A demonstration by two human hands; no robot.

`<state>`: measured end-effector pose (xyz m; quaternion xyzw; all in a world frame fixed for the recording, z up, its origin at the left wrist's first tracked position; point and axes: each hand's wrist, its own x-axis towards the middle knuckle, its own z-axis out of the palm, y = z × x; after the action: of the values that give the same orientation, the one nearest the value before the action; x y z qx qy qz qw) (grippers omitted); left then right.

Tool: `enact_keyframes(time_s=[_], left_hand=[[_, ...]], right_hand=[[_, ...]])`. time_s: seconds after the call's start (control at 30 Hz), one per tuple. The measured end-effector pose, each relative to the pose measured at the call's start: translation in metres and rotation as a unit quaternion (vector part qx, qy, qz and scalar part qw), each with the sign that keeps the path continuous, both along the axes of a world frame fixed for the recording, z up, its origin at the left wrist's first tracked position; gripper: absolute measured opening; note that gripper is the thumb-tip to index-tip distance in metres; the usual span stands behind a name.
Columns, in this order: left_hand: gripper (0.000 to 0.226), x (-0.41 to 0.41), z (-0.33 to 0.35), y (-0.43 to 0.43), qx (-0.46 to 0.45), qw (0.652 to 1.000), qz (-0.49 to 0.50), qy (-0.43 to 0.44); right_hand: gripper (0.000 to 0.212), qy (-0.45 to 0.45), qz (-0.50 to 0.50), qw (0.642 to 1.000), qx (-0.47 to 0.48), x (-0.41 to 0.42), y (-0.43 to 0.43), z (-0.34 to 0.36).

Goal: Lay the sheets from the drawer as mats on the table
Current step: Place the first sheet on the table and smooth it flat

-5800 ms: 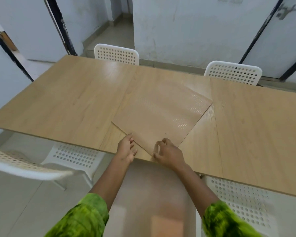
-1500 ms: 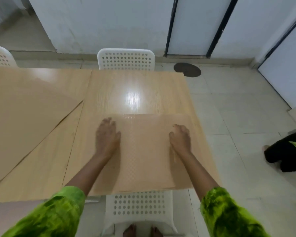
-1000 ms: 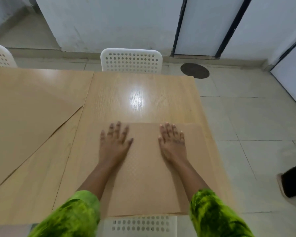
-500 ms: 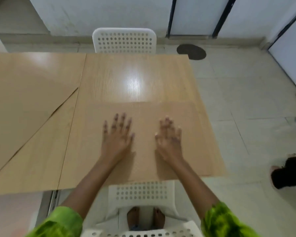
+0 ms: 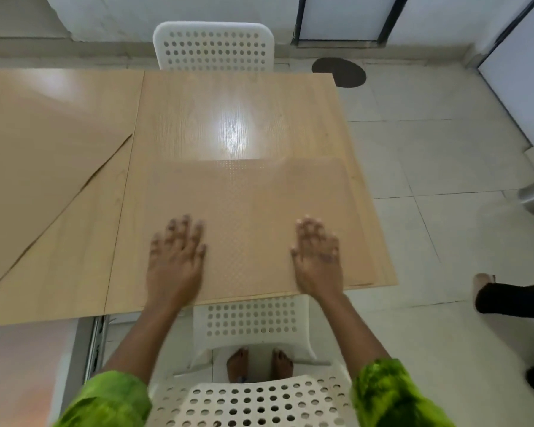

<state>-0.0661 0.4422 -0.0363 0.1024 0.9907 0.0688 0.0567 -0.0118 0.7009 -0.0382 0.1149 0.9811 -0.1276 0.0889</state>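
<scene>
nearest you, a white perforated chair sits under your arms, your bare feet showing on the floor through it. your green sleeves frame the view. a second white chair is tucked at the near edge of the table. your left hand and right hand lie flat with fingers spread, palms down, gripping nothing, pressing on a tan dotted sheet that lies squarely at the table's near right corner. to the left, another sheet lies at an angle on the table. past the far edge stands a third white chair.
</scene>
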Motion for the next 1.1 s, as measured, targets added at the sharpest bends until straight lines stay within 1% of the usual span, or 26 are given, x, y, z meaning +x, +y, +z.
enact_keyframes(time_s=[0.07,0.1,0.33,0.4,0.5,0.57,0.6,0.67,0.7,0.77,0.83,0.97,1.1], left_hand=[[0.057,-0.005,0.001,-0.028,0.0,0.999,0.033,-0.002],[0.057,-0.007,0.002,-0.036,-0.004,0.999,0.039,-0.001],[0.06,-0.009,0.003,-0.039,-0.029,0.999,0.038,0.002],[0.061,-0.01,0.003,-0.04,-0.027,0.999,0.041,0.0],[0.057,-0.012,0.008,-0.039,-0.034,0.998,0.037,-0.031],[0.054,-0.013,0.023,-0.035,-0.031,0.996,0.05,-0.069],[0.054,-0.013,0.032,-0.03,-0.008,0.994,0.067,-0.08],[0.05,-0.002,0.049,-0.022,0.093,0.987,0.11,-0.073],[0.048,0.009,0.057,-0.019,0.155,0.978,0.124,-0.067],[0.042,0.035,0.072,-0.014,0.268,0.951,0.142,-0.061],[0.037,0.068,0.086,-0.012,0.352,0.918,0.169,-0.067],[0.025,0.125,0.105,-0.027,0.417,0.885,0.201,-0.049],[0.016,0.173,0.11,-0.071,0.47,0.845,0.251,-0.042]], right_hand=[[0.064,-0.014,-0.058,0.998,0.013,0.006,0.035,0.0],[0.064,-0.019,-0.071,0.997,0.016,0.007,0.045,0.0],[0.063,-0.029,-0.067,0.997,0.021,0.008,0.049,0.006],[0.059,-0.037,-0.065,0.997,0.018,0.008,0.049,0.009],[0.056,-0.07,-0.068,0.995,-0.015,0.006,0.047,0.018],[0.054,-0.075,-0.076,0.994,-0.037,0.006,0.043,0.028],[0.052,-0.064,-0.079,0.994,-0.042,0.007,0.039,0.033],[0.045,-0.007,-0.083,0.994,-0.071,0.016,0.024,0.042],[0.042,0.029,-0.086,0.99,-0.108,0.023,0.015,0.048],[0.038,0.083,-0.091,0.968,-0.218,0.037,-0.003,0.059],[0.035,0.09,-0.086,0.941,-0.314,0.054,-0.022,0.071],[0.028,0.075,-0.047,0.909,-0.407,0.088,-0.064,0.086],[0.026,0.022,-0.012,0.886,-0.463,0.112,-0.117,0.096]])
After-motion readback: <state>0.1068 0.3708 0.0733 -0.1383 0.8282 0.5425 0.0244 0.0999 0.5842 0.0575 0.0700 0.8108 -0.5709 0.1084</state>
